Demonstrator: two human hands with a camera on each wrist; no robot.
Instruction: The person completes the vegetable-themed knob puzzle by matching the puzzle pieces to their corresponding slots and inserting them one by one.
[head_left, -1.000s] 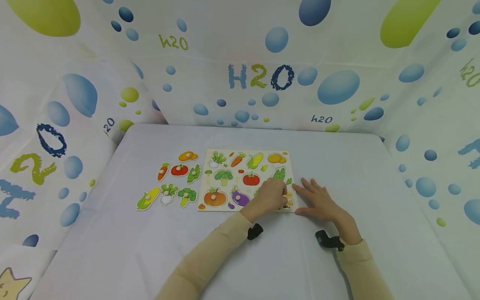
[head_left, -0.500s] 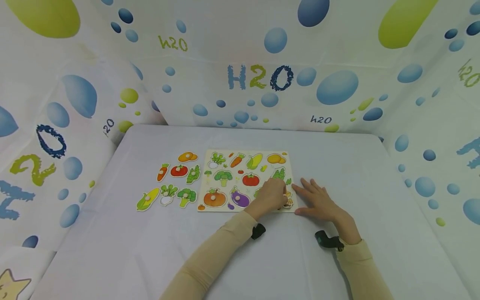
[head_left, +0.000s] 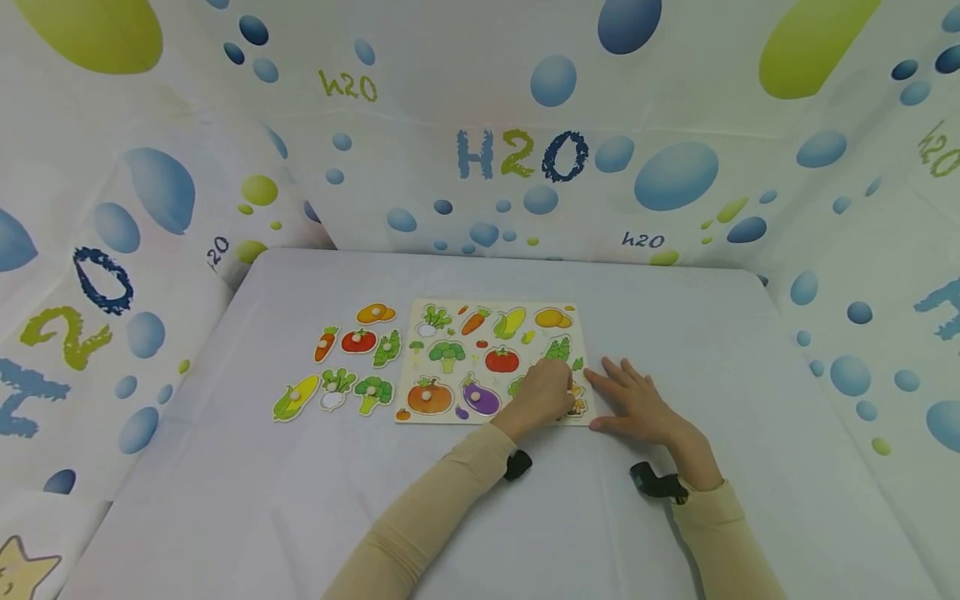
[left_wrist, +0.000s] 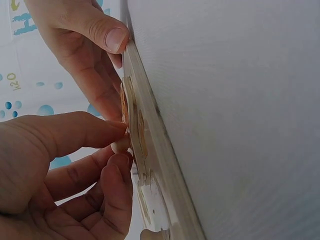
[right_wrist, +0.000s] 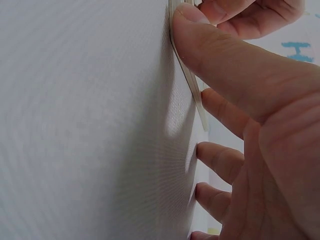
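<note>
In the head view my left hand [head_left: 536, 396] reaches over the lower right of a wooden vegetable puzzle board [head_left: 409, 367]. Thumb and fingers pinch the pale round knob [left_wrist: 120, 145] of a mushroom puzzle piece [head_left: 577, 407], close over the board's corner; much of the piece is hidden behind the hand. My right hand [head_left: 637, 404] rests at the board's right edge with fingers spread. Its thumb [right_wrist: 192, 30] touches the board's edge, and the other fingertips meet the tablecloth. A pumpkin piece [head_left: 430, 397] and an eggplant piece [head_left: 480, 397] sit in the board's bottom row.
Left of the board lie several loose knobbed pieces: corn [head_left: 296, 398], a white radish [head_left: 337, 389], broccoli [head_left: 373, 392], a carrot [head_left: 326, 343], a tomato [head_left: 359, 341], a green vegetable [head_left: 387, 348] and potatoes [head_left: 376, 313]. A white cloth [head_left: 480, 533] covers the table.
My left hand and forearm have shifted slightly to the right while still pinching the mushroom piece's knob. The right hand and the loose pieces stay in place.
</note>
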